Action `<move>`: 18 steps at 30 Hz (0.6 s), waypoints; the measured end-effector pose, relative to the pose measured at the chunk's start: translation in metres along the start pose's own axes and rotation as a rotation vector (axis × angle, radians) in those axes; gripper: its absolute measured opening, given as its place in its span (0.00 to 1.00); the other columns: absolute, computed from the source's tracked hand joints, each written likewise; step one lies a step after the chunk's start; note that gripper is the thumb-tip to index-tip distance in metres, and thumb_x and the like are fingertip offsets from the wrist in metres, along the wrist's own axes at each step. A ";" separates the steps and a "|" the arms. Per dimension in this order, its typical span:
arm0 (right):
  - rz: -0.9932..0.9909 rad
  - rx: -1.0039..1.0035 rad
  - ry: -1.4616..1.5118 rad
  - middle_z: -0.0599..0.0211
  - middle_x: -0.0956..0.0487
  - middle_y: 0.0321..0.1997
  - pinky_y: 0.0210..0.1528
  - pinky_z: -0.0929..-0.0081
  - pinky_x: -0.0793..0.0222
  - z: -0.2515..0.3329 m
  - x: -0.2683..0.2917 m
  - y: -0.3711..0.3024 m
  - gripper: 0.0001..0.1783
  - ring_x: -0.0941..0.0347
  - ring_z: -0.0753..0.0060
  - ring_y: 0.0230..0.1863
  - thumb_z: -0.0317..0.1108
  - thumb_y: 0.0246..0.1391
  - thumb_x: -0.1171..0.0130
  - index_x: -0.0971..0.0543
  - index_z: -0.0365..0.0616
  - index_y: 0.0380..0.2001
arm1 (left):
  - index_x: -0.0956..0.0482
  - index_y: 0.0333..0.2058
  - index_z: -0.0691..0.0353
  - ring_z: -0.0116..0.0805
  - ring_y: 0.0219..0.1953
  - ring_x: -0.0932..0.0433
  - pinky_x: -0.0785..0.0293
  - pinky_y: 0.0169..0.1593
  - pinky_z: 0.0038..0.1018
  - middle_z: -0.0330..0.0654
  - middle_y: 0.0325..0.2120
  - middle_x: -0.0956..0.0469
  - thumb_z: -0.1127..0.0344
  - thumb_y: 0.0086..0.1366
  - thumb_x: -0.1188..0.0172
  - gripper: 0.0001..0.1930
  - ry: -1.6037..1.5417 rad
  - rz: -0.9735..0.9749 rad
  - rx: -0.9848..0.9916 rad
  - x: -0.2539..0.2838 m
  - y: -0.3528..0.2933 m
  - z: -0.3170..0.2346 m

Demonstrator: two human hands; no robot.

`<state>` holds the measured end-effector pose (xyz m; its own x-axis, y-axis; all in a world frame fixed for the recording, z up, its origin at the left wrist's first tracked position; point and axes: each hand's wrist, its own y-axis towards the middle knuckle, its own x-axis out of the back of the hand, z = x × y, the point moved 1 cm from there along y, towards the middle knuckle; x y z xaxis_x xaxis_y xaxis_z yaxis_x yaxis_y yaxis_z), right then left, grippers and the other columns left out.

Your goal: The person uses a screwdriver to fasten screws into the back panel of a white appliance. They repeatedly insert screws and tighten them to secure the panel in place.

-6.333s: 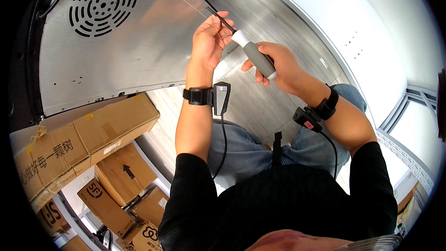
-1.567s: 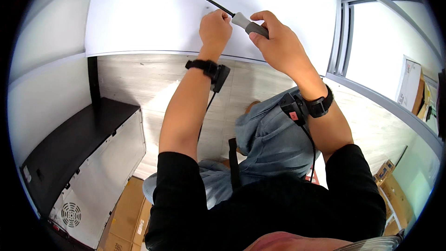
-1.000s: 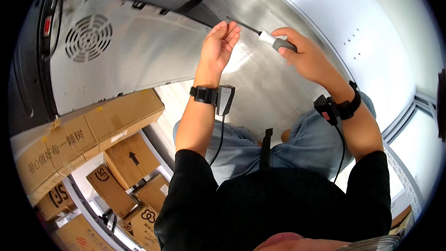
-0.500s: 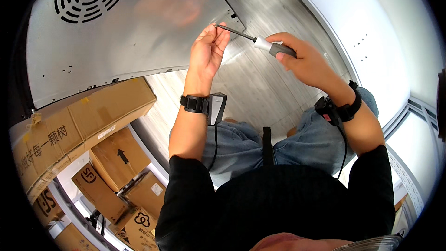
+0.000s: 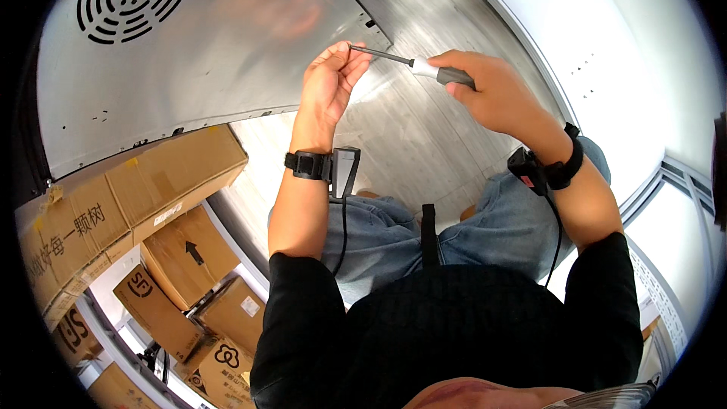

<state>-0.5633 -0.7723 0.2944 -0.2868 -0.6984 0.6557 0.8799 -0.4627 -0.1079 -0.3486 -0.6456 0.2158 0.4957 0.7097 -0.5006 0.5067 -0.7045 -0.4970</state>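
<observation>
My right hand (image 5: 494,89) is wrapped around the grey and white handle of a screwdriver (image 5: 453,77). Its thin dark shaft points left, across to my left hand (image 5: 332,79). There, the thumb and forefinger pinch together right at the driver's tip, and the other fingers are loosely curled. Whatever small piece sits between those fingertips is too tiny to make out. Beyond my left hand lies a large metal panel (image 5: 219,68) with a round pattern of vent slots; my fingertips appear near its right-hand corner.
A long cardboard box (image 5: 170,178) lies along the panel's near edge. More cartons (image 5: 189,257) are stacked on a shelf at lower left. On the right stands a white wall-like surface (image 5: 606,53) beside the grey wood-look floor (image 5: 409,136). Dark bands with small devices and cables are strapped to both wrists.
The view has shifted slightly. The screwdriver lies a little flatter, and its tip stays at my left fingertips. Both hands keep their grip.
</observation>
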 end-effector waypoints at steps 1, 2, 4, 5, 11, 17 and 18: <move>-0.026 0.037 -0.042 0.58 0.22 0.35 0.37 0.64 0.34 -0.005 -0.003 -0.002 0.17 0.27 0.56 0.35 0.30 0.52 0.46 0.25 0.52 0.47 | 0.29 0.39 0.69 0.38 0.38 0.21 0.21 0.43 0.26 0.50 0.37 0.24 0.70 0.68 0.55 0.09 0.048 0.000 0.018 -0.001 0.001 0.001; -0.050 0.075 -0.083 0.58 0.22 0.37 0.38 0.63 0.33 -0.008 -0.005 -0.003 0.16 0.26 0.54 0.38 0.30 0.52 0.46 0.25 0.52 0.46 | 0.29 0.39 0.70 0.38 0.37 0.21 0.21 0.43 0.26 0.50 0.36 0.23 0.70 0.68 0.55 0.09 0.095 -0.003 0.034 -0.002 0.002 0.002; -0.033 0.049 -0.099 0.57 0.22 0.38 0.38 0.62 0.33 -0.010 -0.005 -0.006 0.17 0.26 0.53 0.38 0.31 0.52 0.46 0.26 0.51 0.47 | 0.29 0.38 0.69 0.37 0.36 0.21 0.20 0.40 0.25 0.49 0.34 0.23 0.69 0.68 0.55 0.09 0.099 -0.019 0.066 -0.005 0.005 0.007; -0.025 0.036 -0.106 0.57 0.22 0.39 0.38 0.61 0.33 -0.010 -0.007 -0.006 0.17 0.26 0.53 0.39 0.31 0.51 0.45 0.26 0.50 0.47 | 0.29 0.38 0.69 0.37 0.35 0.21 0.20 0.39 0.25 0.49 0.33 0.23 0.68 0.68 0.55 0.10 0.102 -0.027 0.081 -0.005 0.007 0.009; 0.078 -0.302 0.306 0.57 0.24 0.37 0.35 0.67 0.31 -0.037 -0.042 0.001 0.20 0.25 0.61 0.37 0.35 0.54 0.46 0.31 0.43 0.50 | 0.28 0.35 0.66 0.30 0.29 0.23 0.22 0.36 0.25 0.42 0.28 0.25 0.64 0.69 0.54 0.10 -0.010 0.022 0.051 -0.014 0.037 0.025; 0.164 -0.514 0.866 0.60 0.27 0.39 0.28 0.72 0.29 -0.032 -0.066 0.001 0.21 0.27 0.69 0.35 0.39 0.58 0.50 0.36 0.40 0.52 | 0.25 0.36 0.62 0.23 0.25 0.30 0.28 0.30 0.20 0.36 0.26 0.26 0.61 0.68 0.51 0.11 -0.080 -0.107 0.029 -0.035 0.050 0.035; 0.165 -0.525 0.882 0.61 0.27 0.39 0.28 0.73 0.29 -0.033 -0.067 0.001 0.21 0.27 0.69 0.34 0.39 0.58 0.50 0.36 0.41 0.52 | 0.25 0.36 0.61 0.23 0.25 0.30 0.28 0.31 0.20 0.36 0.26 0.26 0.61 0.68 0.51 0.10 -0.054 -0.119 0.004 -0.036 0.050 0.036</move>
<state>-0.5559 -0.7438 0.2260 -0.5387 -0.8285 -0.1532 0.7184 -0.3567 -0.5972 -0.3668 -0.7064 0.1839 0.3937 0.7868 -0.4753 0.5571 -0.6155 -0.5575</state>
